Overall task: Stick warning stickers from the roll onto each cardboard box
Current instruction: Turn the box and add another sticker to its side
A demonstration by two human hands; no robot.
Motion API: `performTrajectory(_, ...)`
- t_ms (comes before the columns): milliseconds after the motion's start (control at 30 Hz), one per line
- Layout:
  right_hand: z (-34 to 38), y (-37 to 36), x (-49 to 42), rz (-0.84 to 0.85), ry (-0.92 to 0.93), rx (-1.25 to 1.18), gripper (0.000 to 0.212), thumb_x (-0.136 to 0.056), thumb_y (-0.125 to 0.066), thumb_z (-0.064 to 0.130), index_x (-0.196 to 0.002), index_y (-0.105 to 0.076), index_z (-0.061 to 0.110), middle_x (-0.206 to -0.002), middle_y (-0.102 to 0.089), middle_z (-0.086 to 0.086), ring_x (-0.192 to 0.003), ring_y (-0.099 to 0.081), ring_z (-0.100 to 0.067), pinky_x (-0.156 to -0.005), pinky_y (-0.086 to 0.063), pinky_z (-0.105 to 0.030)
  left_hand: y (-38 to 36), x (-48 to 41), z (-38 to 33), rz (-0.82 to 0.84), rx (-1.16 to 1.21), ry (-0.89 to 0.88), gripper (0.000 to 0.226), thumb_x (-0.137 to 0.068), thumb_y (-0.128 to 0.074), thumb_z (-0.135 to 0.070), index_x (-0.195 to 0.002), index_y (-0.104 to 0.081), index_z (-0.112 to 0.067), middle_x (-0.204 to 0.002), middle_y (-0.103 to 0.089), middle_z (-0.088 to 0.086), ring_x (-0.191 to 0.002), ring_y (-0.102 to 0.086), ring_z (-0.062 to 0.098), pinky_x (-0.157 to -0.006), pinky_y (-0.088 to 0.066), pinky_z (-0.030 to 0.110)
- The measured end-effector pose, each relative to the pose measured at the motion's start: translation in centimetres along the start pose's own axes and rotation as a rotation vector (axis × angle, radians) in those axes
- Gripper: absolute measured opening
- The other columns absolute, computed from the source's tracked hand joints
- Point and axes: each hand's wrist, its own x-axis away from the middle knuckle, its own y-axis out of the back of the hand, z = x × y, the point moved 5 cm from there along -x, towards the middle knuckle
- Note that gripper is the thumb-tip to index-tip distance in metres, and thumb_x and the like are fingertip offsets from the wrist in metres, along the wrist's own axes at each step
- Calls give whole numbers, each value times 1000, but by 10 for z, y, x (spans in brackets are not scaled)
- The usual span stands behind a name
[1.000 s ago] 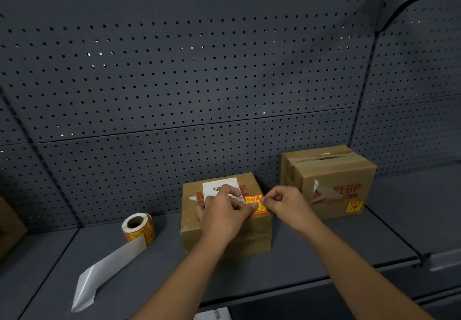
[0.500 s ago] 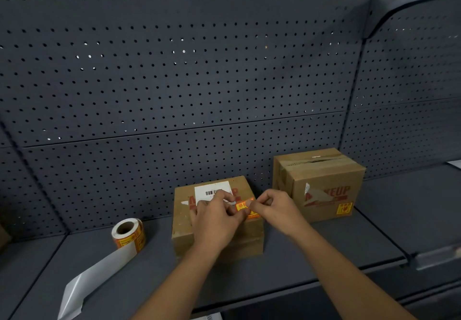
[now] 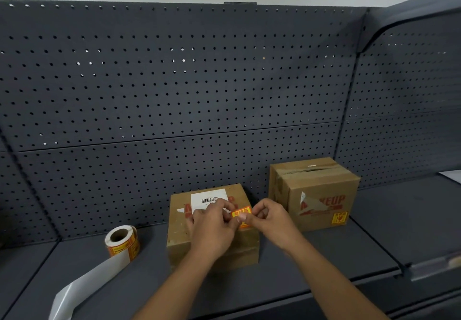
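The warning sticker (image 3: 241, 216) is a small square, bright yellow with red marks. It sits at the front right part of the top of the near cardboard box (image 3: 179, 232). Both hands meet on it. The left hand (image 3: 212, 227) has its grip closed, with curled fingers pinching the sticker's left side. The right hand (image 3: 272, 217) also has its grip closed and pinches the right side. I cannot tell if the sticker is stuck down flat yet.

The near box is brown, a bit worn, with a white paper label (image 3: 208, 198) on top that has black bar lines. A second brown box (image 3: 321, 202) stands to the right, taped on top, with red letters and its own yellow sticker (image 3: 339, 217) on the front. The sticker roll (image 3: 122, 243) stands to the left, round with a hole, and a shiny grey strip (image 3: 87, 284) trails from it. All of it is on a dark grey shelf (image 3: 349, 252) in front of a wall full of small holes (image 3: 174, 83).

A second ago more of the sticker showed. Now fingers hide more of it. The boxes and the roll have not moved.
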Motion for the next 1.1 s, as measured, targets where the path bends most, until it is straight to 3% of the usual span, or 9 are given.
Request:
performTrajectory(100, -3, -1, 0, 6, -12, -13, 34, -82, -85, 39, -97, -63, 18, -89, -60, -2, -80, -57, -10, -69, -49, -24, 0, -2, 1, 30, 5, 14, 20, -94, -66, -54, -111, -59, -45, -108, -66, -21, -128, -50, 19, -124, -7, 57)
performTrajectory(267, -4, -3, 0, -26, -34, 3, 30, -88, -81, 34, -102, -59, 21, -89, -57, 0, -80, -56, -10, -68, -47, -23, 0, -1, -1, 23, -22, 11, 20, -96, -63, -49, -115, -58, -45, -112, -67, -21, -130, -48, 17, -126, 1, 54)
performTrajectory(367, -7, -5, 1, -34, -62, -11, 32, -92, -77, 33, -112, -54, 22, -91, -57, -2, -82, -58, -12, -71, -50, -26, -2, 0, -3, 38, -44, 16, 20, -98, -61, -47, -117, -55, -46, -117, -64, -20, -132, -46, 19, -125, -5, 56)
performTrajectory(600, 3, -9, 1, -66, -65, 72, 13, -103, -57, 16, -116, -54, 19, -99, -64, -1, -87, -63, -13, -72, -50, -26, 0, 3, -9, 90, -122, 17, 26, -103, -51, -39, -129, -51, -39, -138, -60, -9, -136, -42, 25, -122, -10, 53)
performTrajectory(667, 7, -5, -3, -79, -81, 89, 11, -102, -57, 15, -113, -57, 18, -100, -64, 0, -90, -63, -15, -71, -49, -25, 1, 0, -11, 97, -199, 18, 29, -103, -46, -43, -130, -52, -34, -134, -64, -4, -136, -46, 30, -125, -7, 58)
performTrajectory(733, 10, -4, -6, -85, -92, 117, 13, -103, -59, 27, -112, -57, 18, -97, -64, 2, -87, -63, -13, -66, -44, -25, 3, -6, -15, 80, -250, 25, 37, -103, -40, -55, -128, -54, -31, -127, -69, -1, -134, -50, 33, -124, -10, 61)
performTrajectory(867, 8, -10, -9, -79, -117, 197, 29, -102, -59, 45, -108, -55, 17, -87, -63, 4, -74, -59, -7, -58, -39, -24, 3, -10, -17, 30, -289, -2, 50, -98, -40, -70, -126, -56, -31, -122, -72, -3, -127, -55, 27, -116, -23, 56)
performTrajectory(1100, -11, -22, -7, -82, -69, 102, 27, -109, -48, 34, -91, -58, 16, -79, -60, 0, -68, -55, -11, -62, -42, -30, -3, -9, -13, 34, -151, -28, 28, -105, -49, -49, -130, -55, -38, -127, -69, -6, -130, -49, 22, -112, -18, 47)
